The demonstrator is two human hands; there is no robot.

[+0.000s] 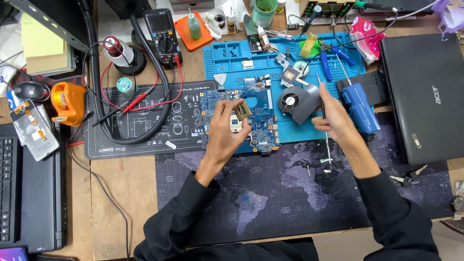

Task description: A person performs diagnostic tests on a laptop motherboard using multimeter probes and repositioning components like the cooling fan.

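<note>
One chip [243, 110], one circuit board [263, 128], two hands

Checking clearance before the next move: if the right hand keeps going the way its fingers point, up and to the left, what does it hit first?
Most likely the grey cooling fan: the right hand sits right against its edge, holding a thin tool. Depth is unclear from above, so the hand may pass over it.

I wear a black long-sleeved top. Both sleeves run down to my wrists, the cloth plain and matte with soft folds at the elbows. My left hand [226, 126] and right hand [333, 118] are bare: no gloves, rings or watch showing.
</note>
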